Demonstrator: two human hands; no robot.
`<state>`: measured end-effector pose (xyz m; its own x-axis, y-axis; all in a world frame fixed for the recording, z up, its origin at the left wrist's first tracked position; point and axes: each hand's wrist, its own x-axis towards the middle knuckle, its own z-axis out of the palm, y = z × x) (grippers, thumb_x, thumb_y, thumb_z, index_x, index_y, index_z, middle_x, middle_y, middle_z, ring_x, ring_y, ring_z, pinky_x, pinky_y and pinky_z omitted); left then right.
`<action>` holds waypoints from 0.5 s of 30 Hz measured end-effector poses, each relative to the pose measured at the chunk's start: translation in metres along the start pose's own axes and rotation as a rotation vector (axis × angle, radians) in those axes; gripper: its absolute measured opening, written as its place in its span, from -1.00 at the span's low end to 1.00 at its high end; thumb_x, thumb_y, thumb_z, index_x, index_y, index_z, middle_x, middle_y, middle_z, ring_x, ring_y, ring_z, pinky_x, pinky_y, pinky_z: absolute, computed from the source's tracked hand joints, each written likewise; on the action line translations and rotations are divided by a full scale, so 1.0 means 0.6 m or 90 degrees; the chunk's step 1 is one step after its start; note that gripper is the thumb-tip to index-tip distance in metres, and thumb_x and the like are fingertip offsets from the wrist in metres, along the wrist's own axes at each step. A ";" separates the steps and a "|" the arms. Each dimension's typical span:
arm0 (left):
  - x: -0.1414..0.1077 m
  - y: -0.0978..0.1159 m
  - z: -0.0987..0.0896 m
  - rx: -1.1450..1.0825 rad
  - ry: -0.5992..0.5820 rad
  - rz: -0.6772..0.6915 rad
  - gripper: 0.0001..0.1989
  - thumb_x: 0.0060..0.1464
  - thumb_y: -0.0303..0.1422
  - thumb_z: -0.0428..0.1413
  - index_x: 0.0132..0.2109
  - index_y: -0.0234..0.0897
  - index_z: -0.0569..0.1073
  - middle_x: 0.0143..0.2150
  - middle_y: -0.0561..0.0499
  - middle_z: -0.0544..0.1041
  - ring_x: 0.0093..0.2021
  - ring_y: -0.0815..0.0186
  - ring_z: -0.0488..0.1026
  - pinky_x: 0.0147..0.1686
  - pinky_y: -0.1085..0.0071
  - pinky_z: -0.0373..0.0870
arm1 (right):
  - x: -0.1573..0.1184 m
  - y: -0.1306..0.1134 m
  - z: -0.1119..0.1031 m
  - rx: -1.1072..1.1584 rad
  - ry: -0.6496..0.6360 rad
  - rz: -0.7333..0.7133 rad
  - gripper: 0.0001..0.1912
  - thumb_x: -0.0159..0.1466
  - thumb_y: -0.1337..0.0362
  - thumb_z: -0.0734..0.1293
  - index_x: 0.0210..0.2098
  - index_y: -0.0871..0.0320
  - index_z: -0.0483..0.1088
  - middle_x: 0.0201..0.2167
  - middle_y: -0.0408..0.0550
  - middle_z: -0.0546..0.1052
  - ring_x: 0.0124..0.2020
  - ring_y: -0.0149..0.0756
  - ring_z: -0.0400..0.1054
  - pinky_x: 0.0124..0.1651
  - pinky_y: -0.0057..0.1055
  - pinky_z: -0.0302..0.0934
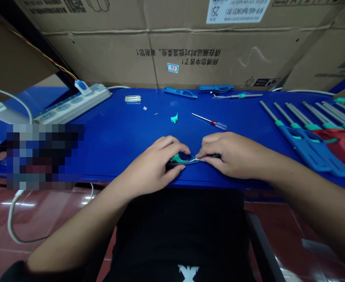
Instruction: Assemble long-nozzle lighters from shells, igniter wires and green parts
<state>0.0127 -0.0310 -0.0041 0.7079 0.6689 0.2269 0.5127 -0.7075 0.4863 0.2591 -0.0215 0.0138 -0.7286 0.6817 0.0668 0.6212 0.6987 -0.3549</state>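
Near the front edge of the blue table, my left hand [162, 162] grips an opened blue lighter handle half [192, 161] between thumb and fingers. A green trigger piece [177, 158] sits in the handle, partly covered by my fingers. My right hand [228, 152] pinches at the handle's right end, where a thin white wire [193, 159] runs to its fingertips. Beyond my hands lie a loose green lighter part [175, 118] and a screwdriver [216, 123] with a clear handle and red collar.
Toward the back lie a clear fuel tank [133, 98], two blue handle shells [180, 92] and a metal lighter tube [249, 95] with wires. Assembled long lighters [313, 147], blue and red, line the right. At left is a power strip [72, 105]; cardboard [116, 58] stands behind.
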 end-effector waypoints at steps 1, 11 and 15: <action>-0.004 0.003 -0.001 0.016 0.022 -0.006 -0.76 0.24 -0.38 0.11 0.06 -0.19 0.43 0.05 -0.05 0.45 0.08 0.20 0.36 0.08 0.24 0.33 | 0.000 -0.002 0.000 -0.005 -0.002 0.004 -0.79 0.33 0.38 0.29 -0.22 0.14 0.60 -0.29 -0.04 0.58 -0.27 -0.27 0.45 -0.21 -0.34 0.29; -0.058 -0.003 -0.004 0.070 0.100 -0.108 -0.77 0.21 -0.22 0.18 -0.03 -0.18 0.48 -0.05 -0.02 0.52 -0.03 0.19 0.41 -0.02 0.20 0.36 | -0.008 -0.001 0.000 0.036 -0.012 0.050 -0.77 0.36 0.31 0.27 -0.15 0.12 0.59 -0.21 -0.03 0.58 -0.19 -0.26 0.46 -0.12 -0.31 0.32; -0.044 -0.011 -0.005 0.032 0.081 -0.122 -0.76 0.21 -0.23 0.18 -0.01 -0.19 0.49 -0.03 -0.03 0.53 0.00 0.18 0.43 0.02 0.19 0.37 | -0.010 0.004 -0.005 0.028 -0.008 0.067 -0.76 0.37 0.28 0.26 -0.13 0.11 0.58 -0.18 -0.02 0.58 -0.17 -0.24 0.46 -0.09 -0.28 0.31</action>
<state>-0.0109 -0.0432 -0.0105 0.5299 0.8131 0.2412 0.6573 -0.5734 0.4890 0.2659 -0.0235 0.0151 -0.6643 0.7473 0.0150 0.6812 0.6135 -0.3996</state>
